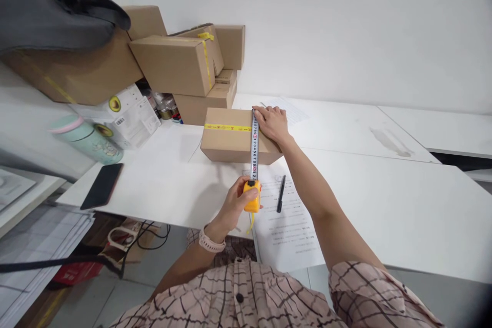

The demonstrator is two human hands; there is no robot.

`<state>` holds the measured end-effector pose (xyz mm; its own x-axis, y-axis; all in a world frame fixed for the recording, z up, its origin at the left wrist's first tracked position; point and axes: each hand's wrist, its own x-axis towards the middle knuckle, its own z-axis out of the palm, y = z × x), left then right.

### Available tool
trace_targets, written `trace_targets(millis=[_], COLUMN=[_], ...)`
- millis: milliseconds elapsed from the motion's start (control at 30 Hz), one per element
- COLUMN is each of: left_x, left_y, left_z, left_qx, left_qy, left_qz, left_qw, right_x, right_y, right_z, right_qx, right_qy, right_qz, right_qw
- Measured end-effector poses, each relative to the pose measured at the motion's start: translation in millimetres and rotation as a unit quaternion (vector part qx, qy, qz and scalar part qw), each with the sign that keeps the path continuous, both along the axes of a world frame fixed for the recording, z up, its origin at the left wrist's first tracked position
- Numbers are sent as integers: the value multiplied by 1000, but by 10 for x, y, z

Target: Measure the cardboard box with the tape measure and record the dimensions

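Low centre of the frame, the left hand (230,207) wraps its grip round the yellow case of a tape measure (251,204), thumb on top; the case looks like stiff, smooth plastic, light enough for one hand and best taken by its sides. Beside it, printed paper (286,238) lies on the worktop (369,200), a black pen (281,195) on top. The metal blade (254,159) reaches away from the case, across the top of a cardboard box (230,144) at centre; it is probably springy, and thin at the edges. At the box's far edge the right hand (272,124) lies over the blade's end; whether its grip pinches or merely presses cannot be told. The box, sealed with yellow tape (226,127), seems stiff and fairly light, best held by opposite sides; its contents are hidden. Farther off, upper left of centre, stand more cardboard boxes (169,64), their contents out of sight, with small jars (165,113) tucked below.
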<state>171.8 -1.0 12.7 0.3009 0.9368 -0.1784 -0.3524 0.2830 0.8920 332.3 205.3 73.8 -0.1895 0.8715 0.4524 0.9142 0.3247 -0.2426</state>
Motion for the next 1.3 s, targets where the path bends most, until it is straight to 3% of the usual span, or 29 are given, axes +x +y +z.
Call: trace_targets(millis=[67,200,267,333,467,600,700,867,967,1133,1300], left_x=[-82,-359,-475,-512,-346,-177,-192,-278,-285,-282,-295], left_y=[-61,-252,-333,-373,-326,-265,-283,-311,-297,-286,-279], left_z=[-63,-292,-403,-476,-566,-711,-789,-772,-775,-801,-781], left_qx=[26,126,138,138,193,180,140,135,130,113,111], left_qy=[-1,61,101,133,192,146,118,136,135,128,125], left_qz=[19,120,130,83,-85,-195,-207,-214,-212,-212,-218], left_qw=[999,983,977,978,958,953,961,958,959,962,962], right_x=[10,-15,-49,-81,-90,-25,40,163,234,328,530], right_y=[6,-21,-62,-110,-171,-174,-183,-221,-244,-333,-474], right_z=[-14,-35,-40,-41,-48,-76,-93,-161,-297,-559,-537], right_qx=[0,7,19,26,34,44,47,38,20,-36,-51], right_qy=[-1,-20,-39,-52,-60,-72,-68,-53,-42,-13,196], right_qz=[-1,-22,-17,1,20,28,23,-13,-26,23,-49], right_qw=[1000,1000,999,998,997,996,996,998,999,999,978])
